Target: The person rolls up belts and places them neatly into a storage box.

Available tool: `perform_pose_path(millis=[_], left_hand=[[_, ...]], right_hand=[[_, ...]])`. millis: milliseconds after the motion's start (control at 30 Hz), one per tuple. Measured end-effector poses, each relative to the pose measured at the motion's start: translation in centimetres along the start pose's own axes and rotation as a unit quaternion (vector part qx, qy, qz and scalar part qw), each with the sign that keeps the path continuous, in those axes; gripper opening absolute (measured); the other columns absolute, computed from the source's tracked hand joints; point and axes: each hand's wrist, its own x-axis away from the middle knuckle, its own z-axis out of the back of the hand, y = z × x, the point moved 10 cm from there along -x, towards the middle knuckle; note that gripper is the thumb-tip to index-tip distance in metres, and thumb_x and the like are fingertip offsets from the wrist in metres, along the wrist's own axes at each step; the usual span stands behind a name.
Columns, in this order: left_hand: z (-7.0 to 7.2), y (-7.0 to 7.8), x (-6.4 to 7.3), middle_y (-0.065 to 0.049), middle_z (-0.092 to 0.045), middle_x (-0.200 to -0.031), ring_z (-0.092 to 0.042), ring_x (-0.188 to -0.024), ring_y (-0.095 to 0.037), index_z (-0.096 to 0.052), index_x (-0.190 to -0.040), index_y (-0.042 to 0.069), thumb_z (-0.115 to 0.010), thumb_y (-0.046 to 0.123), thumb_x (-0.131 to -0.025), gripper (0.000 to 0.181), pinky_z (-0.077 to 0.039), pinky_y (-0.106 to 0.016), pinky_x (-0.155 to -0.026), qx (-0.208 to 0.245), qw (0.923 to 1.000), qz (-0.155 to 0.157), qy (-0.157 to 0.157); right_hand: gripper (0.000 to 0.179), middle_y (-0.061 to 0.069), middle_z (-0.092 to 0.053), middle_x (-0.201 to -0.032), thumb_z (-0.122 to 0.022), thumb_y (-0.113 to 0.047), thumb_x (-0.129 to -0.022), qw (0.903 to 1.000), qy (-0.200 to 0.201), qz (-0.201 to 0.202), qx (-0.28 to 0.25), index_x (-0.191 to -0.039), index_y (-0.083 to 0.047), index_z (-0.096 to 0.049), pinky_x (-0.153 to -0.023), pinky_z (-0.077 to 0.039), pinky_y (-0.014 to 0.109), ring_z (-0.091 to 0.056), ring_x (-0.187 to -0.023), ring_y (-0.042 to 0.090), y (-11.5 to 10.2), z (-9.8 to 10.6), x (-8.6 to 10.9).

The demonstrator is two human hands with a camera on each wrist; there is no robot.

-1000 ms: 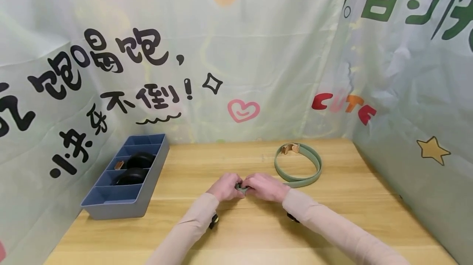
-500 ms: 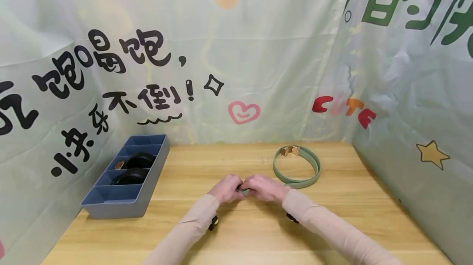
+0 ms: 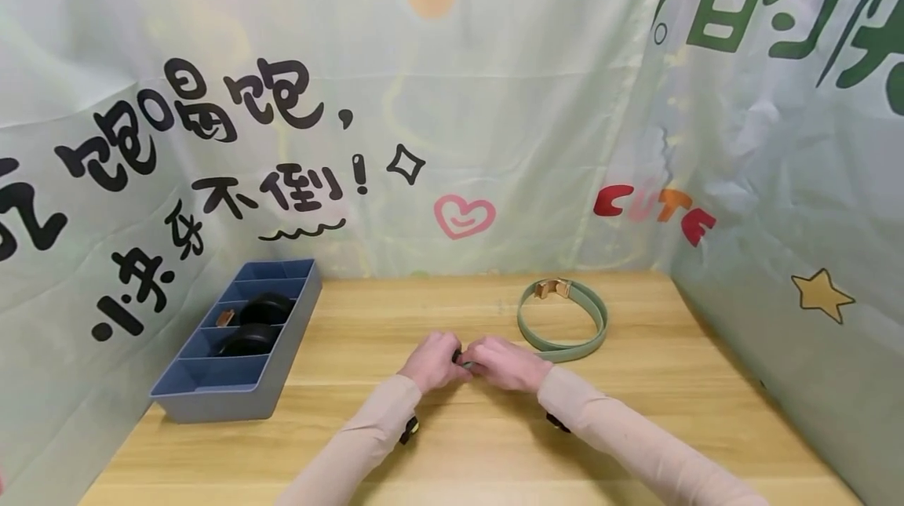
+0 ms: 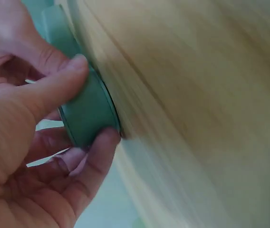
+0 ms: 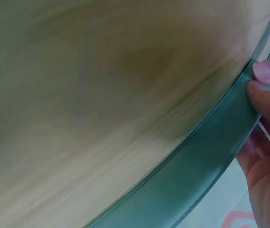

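Two hands holding the end of a green belt low over the bench.
The left hand (image 3: 432, 361) has its thumb and fingers closed around the curled end of the belt (image 3: 575, 351), while the right hand (image 3: 510, 365) pinches the band between thumb and fingertips just beside it. In the head view, the belt runs on past the right hand to a loose loop at 2 o'clock, lying on the bench (image 3: 452, 443) with its gold buckle (image 3: 552, 288) at the loop's 11 o'clock. At 9 o'clock from the hands sits a blue tray (image 3: 289, 357) with compartments, two of them holding black rounded things (image 3: 249, 340).
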Motion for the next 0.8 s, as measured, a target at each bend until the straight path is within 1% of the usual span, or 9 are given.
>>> perform_pose_path(millis=[133, 233, 333, 400, 467, 500, 633, 733, 800], left_hand=[[0.2, 0.4, -0.1, 0.009, -0.055, -0.06, -0.043, -0.053, -0.004, -0.065, -0.065, 0.016, -0.082, 0.018, -0.076, 0.02, -0.038, -0.019, -0.051, -0.012, 0.9997, -0.017, 0.011], [0.1, 0.6, -0.2, 0.009, -0.058, -0.063, -0.045, -0.054, -0.004, -0.067, -0.068, 0.016, -0.078, 0.013, -0.076, 0.014, -0.039, -0.018, -0.052, -0.007, 0.9995, -0.028, 0.008], [-0.2, 0.8, -0.1, 0.008, -0.067, -0.073, -0.052, -0.062, -0.004, -0.072, -0.08, 0.015, -0.076, 0.01, -0.075, 0.009, -0.044, -0.018, -0.059, 0.001, 0.9993, -0.039, -0.001], [-0.3, 0.8, 0.0, 0.006, -0.07, -0.082, -0.056, -0.068, -0.004, -0.073, -0.089, 0.015, -0.077, 0.01, -0.076, 0.014, -0.046, -0.018, -0.063, 0.001, 0.999, -0.045, -0.01], [-0.4, 0.6, 0.1, 0.005, -0.07, -0.084, -0.056, -0.07, -0.004, -0.072, -0.091, 0.014, -0.08, 0.013, -0.077, 0.017, -0.046, -0.018, -0.065, -0.003, 0.999, -0.043, -0.015], [-0.4, 0.4, 0.1, 0.005, -0.069, -0.083, -0.055, -0.07, -0.004, -0.071, -0.09, 0.014, -0.082, 0.016, -0.076, 0.017, -0.045, -0.018, -0.064, -0.004, 0.9991, -0.039, -0.017], [-0.1, -0.2, 0.2, 0.008, -0.061, -0.068, -0.047, -0.059, -0.003, -0.069, -0.077, 0.014, -0.087, 0.028, -0.073, 0.023, -0.041, -0.019, -0.055, 0.0, 0.9997, -0.02, -0.01], [0.3, -0.1, 0.4, 0.008, -0.059, -0.065, -0.045, -0.056, -0.003, -0.068, -0.074, 0.013, -0.086, 0.029, -0.074, 0.024, -0.039, -0.018, -0.052, -0.001, 0.9997, -0.025, 0.0], [0.4, 0.0, 0.5, 0.007, -0.06, -0.067, -0.045, -0.057, -0.003, -0.069, -0.075, 0.013, -0.085, 0.026, -0.077, 0.021, -0.04, -0.018, -0.053, -0.013, 0.9993, -0.034, 0.0]], right_hand=[[0.026, 0.001, -0.07, -0.097, -0.065, 0.004, -0.089, 0.9999, -0.001, 0.01, 0.01, -0.11, -0.01, -0.072, -0.077, -0.051, 0.017, -0.067, -0.088, 0.008, 0.1, 0.2, 0.3], [0.024, 0.003, -0.07, -0.104, -0.064, -0.003, -0.092, 0.9997, 0.002, 0.017, 0.018, -0.114, -0.01, -0.071, -0.081, -0.052, 0.019, -0.068, -0.094, 0.012, 0.2, 0.2, 0.6], [0.021, 0.005, -0.07, -0.107, -0.066, -0.008, -0.092, 0.9996, 0.006, 0.025, 0.012, -0.112, -0.01, -0.072, -0.081, -0.052, 0.019, -0.068, -0.095, 0.013, 0.2, 0.3, 0.7], [0.019, 0.005, -0.071, -0.104, -0.067, -0.008, -0.09, 0.9995, 0.011, 0.028, 0.002, -0.108, -0.011, -0.073, -0.078, -0.051, 0.018, -0.068, -0.092, 0.012, 0.2, 0.4, 0.7], [0.016, 0.003, -0.071, -0.099, -0.069, -0.007, -0.089, 0.9994, 0.017, 0.029, 0.0, -0.103, -0.012, -0.073, -0.076, -0.051, 0.017, -0.067, -0.088, 0.011, 0.2, 0.4, 0.6], [0.015, 0.003, -0.071, -0.097, -0.069, -0.006, -0.088, 0.9994, 0.021, 0.029, -0.001, -0.101, -0.012, -0.073, -0.075, -0.05, 0.016, -0.067, -0.086, 0.01, 0.2, 0.4, 0.6], [0.014, 0.002, -0.071, -0.092, -0.071, -0.004, -0.086, 0.999, 0.034, 0.028, -0.001, -0.099, -0.011, -0.073, -0.072, -0.05, 0.014, -0.067, -0.081, 0.01, 0.1, 0.5, 0.4], [0.014, 0.002, -0.071, -0.091, -0.072, -0.004, -0.086, 0.9988, 0.039, 0.03, -0.001, -0.099, -0.01, -0.073, -0.072, -0.05, 0.014, -0.068, -0.08, 0.011, 0.0, 0.5, 0.3], [0.015, 0.002, -0.071, -0.093, -0.071, -0.004, -0.087, 0.9992, 0.03, 0.028, -0.006, -0.101, -0.01, -0.073, -0.073, -0.05, 0.015, -0.068, -0.082, 0.011, 0.1, 0.3, 0.1]])
